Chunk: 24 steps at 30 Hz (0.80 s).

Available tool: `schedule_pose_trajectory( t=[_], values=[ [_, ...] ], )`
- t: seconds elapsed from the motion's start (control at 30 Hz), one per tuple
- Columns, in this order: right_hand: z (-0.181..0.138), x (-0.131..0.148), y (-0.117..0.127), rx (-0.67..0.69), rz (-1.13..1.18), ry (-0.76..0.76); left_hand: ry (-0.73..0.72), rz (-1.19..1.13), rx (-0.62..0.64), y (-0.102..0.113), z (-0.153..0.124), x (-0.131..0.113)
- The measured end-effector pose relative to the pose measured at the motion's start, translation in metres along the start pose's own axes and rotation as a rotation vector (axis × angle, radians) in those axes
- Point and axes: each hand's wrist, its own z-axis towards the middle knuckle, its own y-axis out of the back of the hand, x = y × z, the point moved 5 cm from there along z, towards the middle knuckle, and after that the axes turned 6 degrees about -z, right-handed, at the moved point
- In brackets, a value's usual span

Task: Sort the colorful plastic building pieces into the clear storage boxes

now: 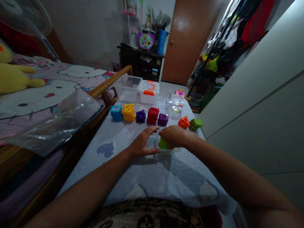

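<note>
A small clear plastic box [166,152] stands on the cloth-covered surface in front of me, with lime-green plastic toy blocks [163,143] inside. My right hand [174,135] reaches into it from the right, fingers curled down on the green blocks and partly hiding them. At the box's left side, my left hand [142,142] is open, thumb and fingers spread around that side. Beyond the box sits a row of latticed blocks: blue [116,113], yellow [128,112], dark violet [141,116], red [153,115] and purple [163,119].
Orange [183,122] and olive-green blocks [196,124] lie at the right edge. Behind the row stand a large clear bin [128,90], a lidded box with orange latches [148,91] and a small clear lid [179,100]. A wooden bed rail [111,80] borders the left; white cabinet panels [261,104] border the right.
</note>
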Motion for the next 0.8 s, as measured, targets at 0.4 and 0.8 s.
schedule_pose_trajectory(
  t=[0.4,0.8],
  values=[
    [-0.003,0.0,-0.002,0.051,0.073,0.025,0.016,-0.02,-0.001,-0.001,0.001,-0.001],
    [-0.009,0.001,0.003,-0.06,0.112,0.078,0.009,-0.008,0.004,-0.002,-0.001,0.0]
  ],
)
